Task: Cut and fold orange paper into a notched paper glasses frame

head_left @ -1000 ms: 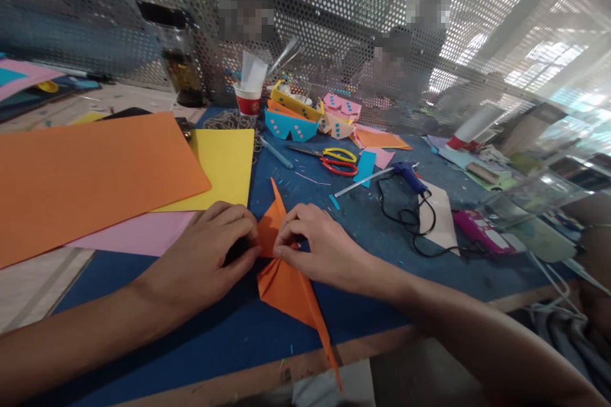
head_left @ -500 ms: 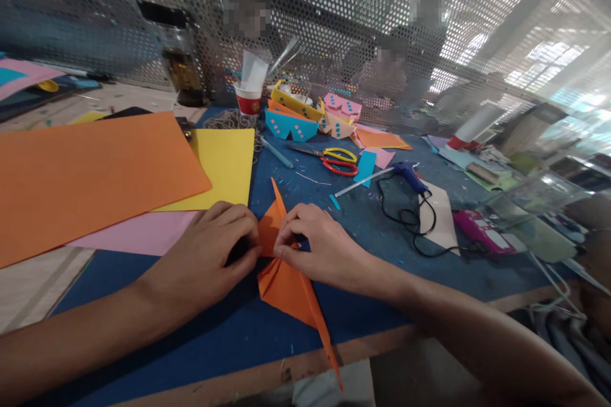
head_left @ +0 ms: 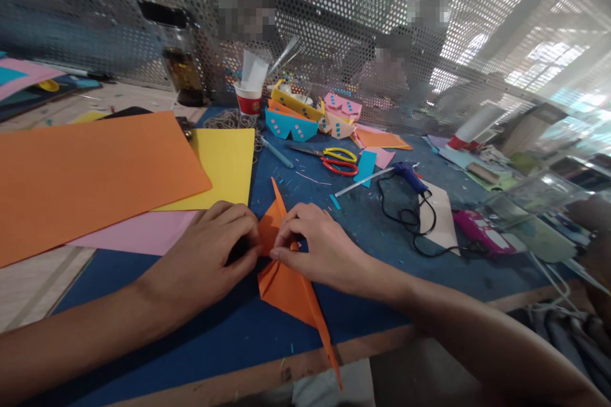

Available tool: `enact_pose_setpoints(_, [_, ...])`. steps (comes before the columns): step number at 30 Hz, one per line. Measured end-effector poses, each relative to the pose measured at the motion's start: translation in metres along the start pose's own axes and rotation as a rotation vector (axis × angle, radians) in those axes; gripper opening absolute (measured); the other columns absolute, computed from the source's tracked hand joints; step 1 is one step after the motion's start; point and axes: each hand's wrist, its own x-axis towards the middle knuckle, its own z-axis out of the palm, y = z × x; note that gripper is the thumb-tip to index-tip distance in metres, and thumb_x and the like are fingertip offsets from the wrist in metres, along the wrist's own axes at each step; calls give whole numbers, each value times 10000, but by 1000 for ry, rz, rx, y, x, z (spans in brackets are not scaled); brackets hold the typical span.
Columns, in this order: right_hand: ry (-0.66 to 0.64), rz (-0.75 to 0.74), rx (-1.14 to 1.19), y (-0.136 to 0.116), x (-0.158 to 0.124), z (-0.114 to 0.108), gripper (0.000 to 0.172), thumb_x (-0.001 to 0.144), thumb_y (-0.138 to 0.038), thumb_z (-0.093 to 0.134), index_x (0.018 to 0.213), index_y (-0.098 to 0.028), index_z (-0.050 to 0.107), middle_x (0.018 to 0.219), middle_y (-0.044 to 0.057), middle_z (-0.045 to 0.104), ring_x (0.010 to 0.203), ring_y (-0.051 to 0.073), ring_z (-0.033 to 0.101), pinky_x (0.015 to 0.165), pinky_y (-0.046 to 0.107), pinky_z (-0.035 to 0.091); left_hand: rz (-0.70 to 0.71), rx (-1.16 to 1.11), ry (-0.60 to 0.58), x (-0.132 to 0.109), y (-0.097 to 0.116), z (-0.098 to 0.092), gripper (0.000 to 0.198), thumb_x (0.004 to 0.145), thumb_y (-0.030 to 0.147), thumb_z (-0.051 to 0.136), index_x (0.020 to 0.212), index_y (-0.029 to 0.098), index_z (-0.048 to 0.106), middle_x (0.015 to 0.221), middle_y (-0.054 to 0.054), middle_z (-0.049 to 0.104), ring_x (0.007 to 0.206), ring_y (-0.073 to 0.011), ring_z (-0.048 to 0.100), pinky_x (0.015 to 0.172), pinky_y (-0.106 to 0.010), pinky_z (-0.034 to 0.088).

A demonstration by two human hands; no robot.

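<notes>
A folded orange paper shape with long pointed ends lies on the blue table mat in front of me. My left hand rests on its left side, fingers curled and pinching the fold at the middle. Just to the right, my right hand pinches the same middle fold with curled fingers. One point of the paper sticks up away from me, the other runs past the table's near edge.
Large orange, yellow and pink sheets lie at the left. Scissors, a blue glue gun with its black cord, a paper cup, coloured paper crafts and a jar stand farther back. Perforated metal screen behind, people beyond it.
Almost nothing moved; my right thumb and fingertips have shifted slightly along the fold of the orange paper.
</notes>
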Motion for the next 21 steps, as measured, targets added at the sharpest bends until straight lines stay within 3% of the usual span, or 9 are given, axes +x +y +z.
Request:
enact_pose_setpoints(10, [0,11,-25,-2,1,2,216,1052,-264,956,915,-224,794,1129,34,756,1146,238,675,1060,444,508,-9,-10,2,1,0,-1,183,1047,326,615,868,283,622,963,-37,777,950,-297,675,854,-454,481])
enact_pose_setpoints(21, [-2,39,-37,-6,1,0,233,1054,-251,944,902,-221,770,1129,32,757,1141,237,671,1059,440,488,-86,-138,-57,5,-1,-13,240,1061,412,665,875,282,742,980,-47,818,971,-301,715,858,-444,533])
